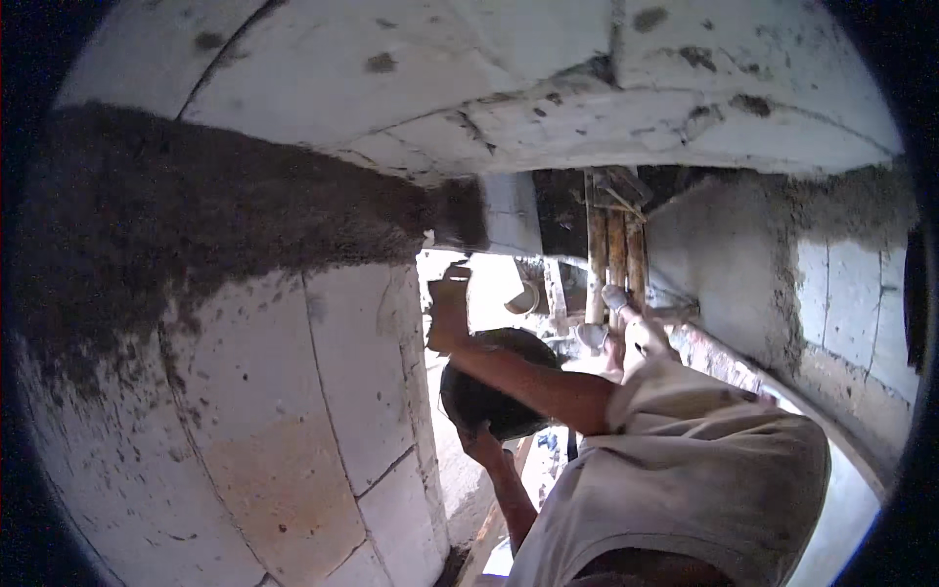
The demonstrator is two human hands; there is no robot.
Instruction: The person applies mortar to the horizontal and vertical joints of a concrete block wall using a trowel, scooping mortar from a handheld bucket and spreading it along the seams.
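Observation:
My left hand [479, 445] grips the near rim of a round black pan [509, 391], held in front of my body. What lies in the pan is too dark to make out. My right forearm crosses over the pan, and my right hand [450, 303] is raised at the edge of the white block wall [264, 391]. Its fingers look closed, but glare and shadow hide what they hold. A dark band of wet-looking mortar [235, 205] runs across the wall up to the corner beside that hand.
Pale blocks with dark smears [489, 59] span the top of the view. Wooden poles [616, 245] stretch out beyond my feet [592, 336]. To the right stands a partly grey-plastered wall [734, 254]. A rounded container [523, 297] sits in the bright area below.

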